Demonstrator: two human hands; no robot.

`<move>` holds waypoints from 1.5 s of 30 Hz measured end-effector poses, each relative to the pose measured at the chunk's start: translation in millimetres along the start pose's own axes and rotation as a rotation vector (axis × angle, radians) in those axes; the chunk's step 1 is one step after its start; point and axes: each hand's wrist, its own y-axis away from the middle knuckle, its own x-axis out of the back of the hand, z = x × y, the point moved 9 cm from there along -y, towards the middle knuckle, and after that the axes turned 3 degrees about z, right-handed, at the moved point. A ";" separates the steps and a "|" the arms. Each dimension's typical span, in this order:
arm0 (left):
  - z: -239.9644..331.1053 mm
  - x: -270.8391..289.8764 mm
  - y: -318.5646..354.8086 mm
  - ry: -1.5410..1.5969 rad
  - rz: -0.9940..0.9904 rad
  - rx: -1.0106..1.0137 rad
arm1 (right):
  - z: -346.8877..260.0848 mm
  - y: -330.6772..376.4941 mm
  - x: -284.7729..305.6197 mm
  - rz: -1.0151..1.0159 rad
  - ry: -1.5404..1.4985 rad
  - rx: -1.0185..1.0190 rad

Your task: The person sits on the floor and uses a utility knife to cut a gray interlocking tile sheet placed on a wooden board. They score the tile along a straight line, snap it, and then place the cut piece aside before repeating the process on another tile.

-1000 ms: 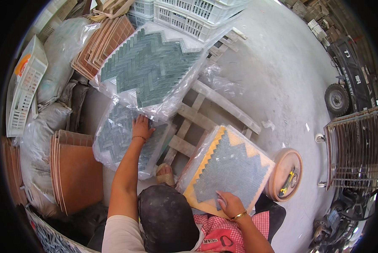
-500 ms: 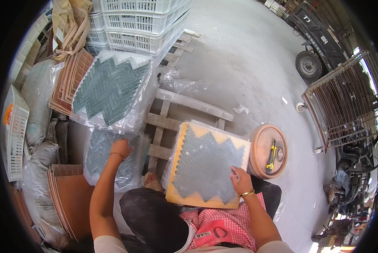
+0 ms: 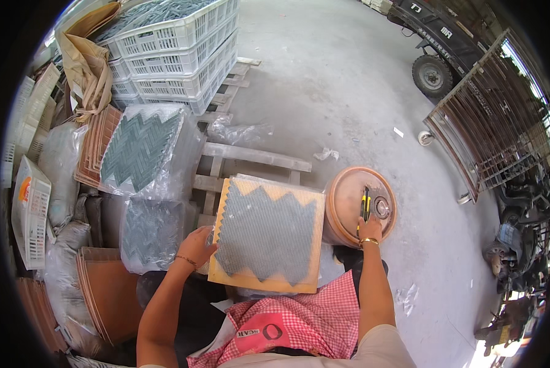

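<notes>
A sheet of grey-green herringbone mosaic tile [image 3: 269,233], covered with mesh, lies on a yellow-edged board [image 3: 259,281] in front of me. My left hand [image 3: 195,248] is at the board's left edge, thumb apart from the fingers, with nothing visible in it. My right hand [image 3: 370,229] is on the round brown lid of a drum [image 3: 343,205], its fingers closed around the lower end of a yellow-and-black utility knife [image 3: 365,204]. Next to the knife on the lid sits a small round clear object [image 3: 381,207].
To the left are two plastic-wrapped stacks of herringbone tile sheets [image 3: 141,150], brown boards [image 3: 106,288] and filled sacks [image 3: 66,264]. White crates [image 3: 180,83] of tile strips stand behind, near a wooden pallet [image 3: 256,154]. A wire-rack trolley [image 3: 489,122] stands at the right.
My right hand has left the mosaic sheet's right edge and reached the knife on the lid. My left hand has come from the wrapped stack to the board's left edge. The view has shifted.
</notes>
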 end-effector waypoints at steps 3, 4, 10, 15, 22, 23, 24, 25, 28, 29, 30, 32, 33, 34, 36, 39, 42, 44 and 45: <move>-40.4 -9.9 34.2 0.060 0.426 0.190 | -4.6 -3.4 -9.0 -0.038 0.014 0.043; -54.2 -19.6 45.5 0.051 0.492 0.286 | -9.1 1.6 -6.1 -0.032 -0.033 0.018; -50.8 -69.9 34.9 -0.054 0.351 0.431 | 8.7 -9.0 -12.4 0.073 -0.486 -0.054; -37.8 -83.3 52.2 -0.084 0.551 0.446 | -138.3 70.7 26.3 -0.280 -0.591 0.452; -32.0 -86.7 51.7 -0.090 0.455 0.386 | -228.6 112.4 -11.7 -0.218 -0.346 0.994; -36.1 -84.5 53.3 -0.088 0.462 0.374 | -229.5 117.6 -21.3 -0.247 -0.281 0.986; -35.7 -84.8 52.0 -0.076 0.468 0.354 | -226.4 125.3 -21.1 -0.179 -0.237 1.046; -34.9 -85.0 49.8 -0.066 0.473 0.332 | -220.8 127.3 -22.5 -0.166 -0.265 1.033; -26.6 -80.4 31.0 -0.056 0.555 0.271 | -196.5 131.1 -21.4 -0.128 -0.308 0.942; -24.6 -81.5 23.3 -0.045 0.552 0.264 | -187.3 133.8 -23.4 -0.121 -0.278 0.906; -23.3 -76.8 13.3 -0.038 0.559 0.254 | -183.2 137.5 -23.3 -0.107 -0.254 0.874; -24.1 -72.3 -13.0 -0.037 0.552 0.203 | -173.3 149.0 -24.6 -0.108 -0.238 0.808; -29.2 -70.3 -27.5 -0.055 0.539 0.168 | -174.9 159.9 -22.4 -0.135 -0.222 0.800; -34.8 -68.5 -38.5 -0.073 0.527 0.135 | -175.8 170.3 -18.9 -0.163 -0.206 0.794; -33.2 -65.8 -60.7 -0.054 0.412 0.102 | -174.1 183.7 -3.4 -0.072 -0.138 0.848; -46.5 -54.9 -66.9 0.145 0.463 0.080 | -160.6 180.0 -2.9 -0.583 -0.094 0.550; -78.2 -36.4 -47.3 0.296 0.670 0.176 | -152.9 157.1 10.5 -0.479 -0.533 0.518; -88.9 -47.2 -45.3 0.298 0.495 0.260 | -162.2 154.7 7.1 -0.555 -0.659 0.416; -94.1 -52.8 -41.6 0.298 0.409 0.307 | -180.6 164.4 11.7 -0.635 -0.704 0.419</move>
